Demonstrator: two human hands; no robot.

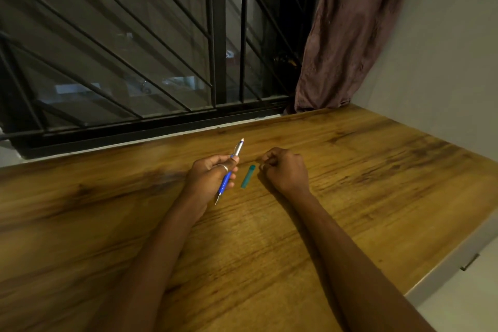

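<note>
My left hand [208,176] grips a blue and silver mechanical pencil [229,172] by its middle, tip pointing toward me and cap end toward the window. A small teal lead case [247,176] lies flat on the wooden table [350,183] between my hands. My right hand [285,168] rests on the table just right of the case, fingers curled in. Something tiny may be pinched at its fingertips, but it is too small to make out.
A barred window [134,48] runs along the table's far edge. A brownish curtain [347,35] hangs at the back right corner beside a white wall [444,62]. The table's right edge [444,259] drops off to a pale floor.
</note>
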